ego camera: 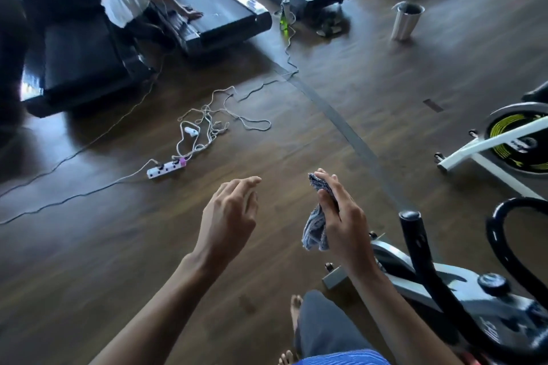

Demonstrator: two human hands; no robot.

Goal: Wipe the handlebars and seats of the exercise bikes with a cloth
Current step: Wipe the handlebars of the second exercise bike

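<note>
Black-and-grey exercise bike at lower right; handlebar stiff, fixed.
Left hand free, fingers relaxed. Right hand pinches blue-grey cloth mid-air: soft, light, limp; judged best bunched in palm for wiping.

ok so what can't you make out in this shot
Head view only:
The near bike: no seat in frame, and its handlebar loop is cut by the right edge.
The white bike: the right edge cuts off all but its base and flywheel.
The cloth: bunched up and partly covered by the right hand.
</note>
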